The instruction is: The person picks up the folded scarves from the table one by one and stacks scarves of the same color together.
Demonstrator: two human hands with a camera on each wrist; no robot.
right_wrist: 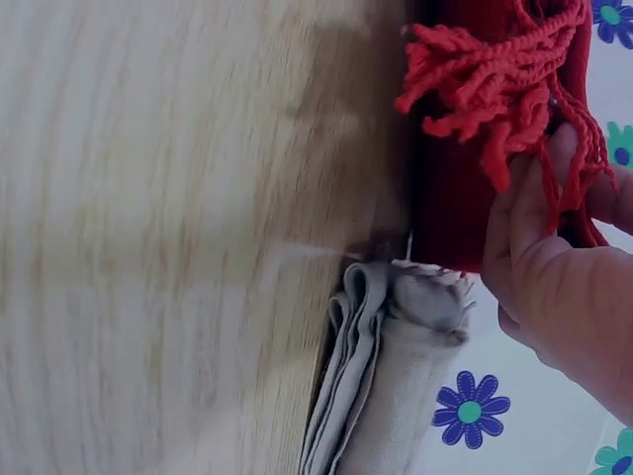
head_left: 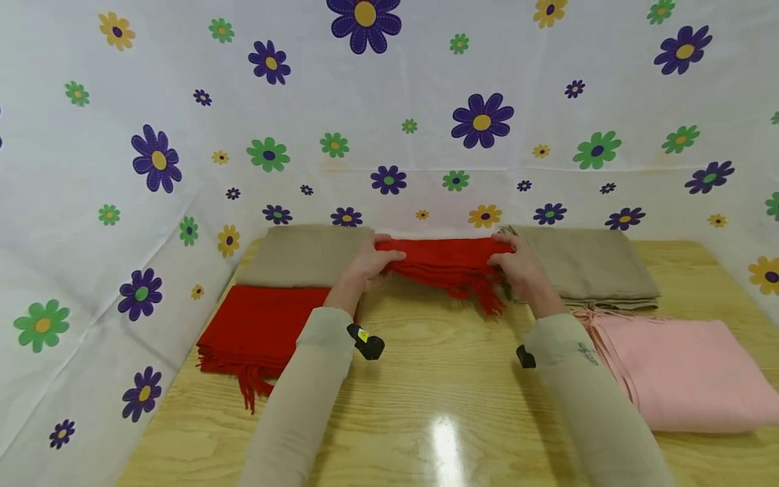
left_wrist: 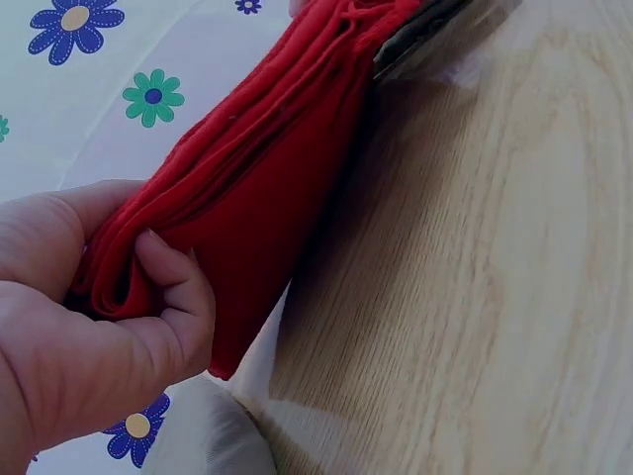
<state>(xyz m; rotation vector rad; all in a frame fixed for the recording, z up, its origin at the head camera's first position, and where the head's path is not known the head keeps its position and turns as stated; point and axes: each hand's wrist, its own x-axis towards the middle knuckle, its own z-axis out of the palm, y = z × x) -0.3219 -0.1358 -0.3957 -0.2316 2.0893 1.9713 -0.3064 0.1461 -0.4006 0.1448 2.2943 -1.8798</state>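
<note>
A folded red fringed scarf [head_left: 447,260] lies at the back middle of the wooden table [head_left: 438,399], between two beige stacks. My left hand [head_left: 367,262] grips its left end, thumb on top and fingers curled under the folds, as the left wrist view shows at the hand [left_wrist: 119,297] and scarf [left_wrist: 267,178]. My right hand [head_left: 517,267] grips the right end near the hanging fringe [head_left: 481,294]. In the right wrist view my fingers [right_wrist: 539,237] curl round the scarf [right_wrist: 465,208] beside the tassels [right_wrist: 485,99].
A beige folded cloth [head_left: 304,256] sits back left, another beige stack [head_left: 587,267] back right, seen also in the right wrist view as the beige stack [right_wrist: 386,386]. A red scarf pile [head_left: 255,331] lies front left, a pink pile [head_left: 681,368] front right. Flowered sheets wall the table.
</note>
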